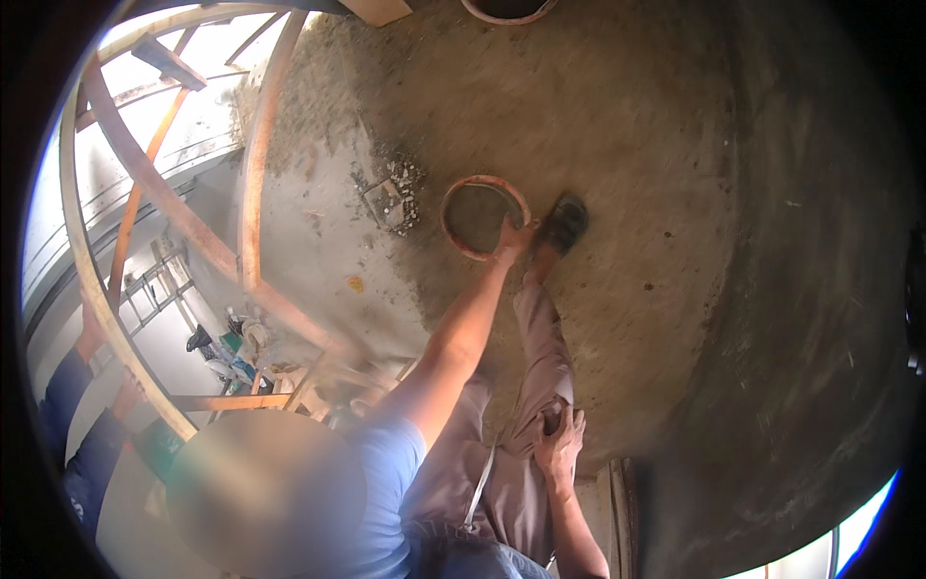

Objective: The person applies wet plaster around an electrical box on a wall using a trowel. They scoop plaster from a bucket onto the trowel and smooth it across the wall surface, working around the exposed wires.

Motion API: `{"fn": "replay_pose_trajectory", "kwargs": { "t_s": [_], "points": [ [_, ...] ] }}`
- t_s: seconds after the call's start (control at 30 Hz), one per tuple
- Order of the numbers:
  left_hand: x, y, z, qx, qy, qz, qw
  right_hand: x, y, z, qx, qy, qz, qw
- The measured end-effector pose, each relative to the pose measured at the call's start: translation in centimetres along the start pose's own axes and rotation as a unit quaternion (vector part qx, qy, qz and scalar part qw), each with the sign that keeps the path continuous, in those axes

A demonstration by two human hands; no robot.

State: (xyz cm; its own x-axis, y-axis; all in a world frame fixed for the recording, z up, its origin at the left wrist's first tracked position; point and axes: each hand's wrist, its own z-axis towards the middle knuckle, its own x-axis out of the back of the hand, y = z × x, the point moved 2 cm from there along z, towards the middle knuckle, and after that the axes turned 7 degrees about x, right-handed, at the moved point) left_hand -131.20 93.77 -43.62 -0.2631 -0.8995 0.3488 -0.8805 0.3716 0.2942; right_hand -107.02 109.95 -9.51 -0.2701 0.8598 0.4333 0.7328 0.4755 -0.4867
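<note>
The left arm stretches forward from a blue sleeve [394, 463], elbow only slightly bent, the forearm slanting down to the left hand [513, 239]. That hand is closed on the near right edge of a round, reddish-rimmed bucket [449, 196], which lies just beyond and to the left of its fingers and has grey matter inside. Whether the bucket bears on the floor or is lifted cannot be told.

The right hand [559, 442] is well nearer the body, resting on the mauve trousers [540, 333] near the knee, its fingers bent and slightly apart; whether it pinches the cloth cannot be told. Just right of the left hand is a dark shoe [566, 222].

Around the left hand spreads a rough, brown-grey floor [617, 145], paler to the left and darker far to the right. Left of the hand, past the bucket, is a small patch of pale rubble [388, 201]; far ahead, a second bucket [509, 17] is cut by the upper edge. Well to the left stand timber poles [256, 183] before a bright opening [72, 183], with a jumble of odds and ends [231, 357] lower down and dark blue clothing [92, 468] at the far left.
</note>
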Motion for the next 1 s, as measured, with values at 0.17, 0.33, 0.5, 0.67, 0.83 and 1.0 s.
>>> {"fn": "replay_pose_trajectory", "kwargs": {
  "t_s": [0.17,0.33,0.5,0.67,0.83,1.0],
  "points": [
    [6.5,-1.5,-2.8,0.101,0.025,-0.234,0.967,-0.2,0.9,0.6,0.037,0.026,-0.063,0.997],
    [10.5,-4.5,-4.0,0.048,0.01,-0.246,0.968,1.0,0.4,1.3,0.067,-0.025,-0.053,0.996],
    [15.5,1.3,-17.3,0.042,-0.026,-0.249,0.967,-0.3,-0.9,1.5,0.118,-0.038,-0.113,0.986],
    [25.0,12.4,-41.9,-0.033,-0.213,-0.189,0.958,-1.8,-1.8,6.5,-0.006,-0.059,0.253,0.966],
    [30.8,18.2,-58.5,-0.123,-0.249,-0.202,0.939,4.0,-16.4,6.1,0.056,-0.309,0.655,0.687],
    [35.8,20.0,-69.7,-0.232,-0.201,-0.108,0.946,5.2,-24.5,-1.6,0.243,-0.43,0.636,0.593]
  ]
}}
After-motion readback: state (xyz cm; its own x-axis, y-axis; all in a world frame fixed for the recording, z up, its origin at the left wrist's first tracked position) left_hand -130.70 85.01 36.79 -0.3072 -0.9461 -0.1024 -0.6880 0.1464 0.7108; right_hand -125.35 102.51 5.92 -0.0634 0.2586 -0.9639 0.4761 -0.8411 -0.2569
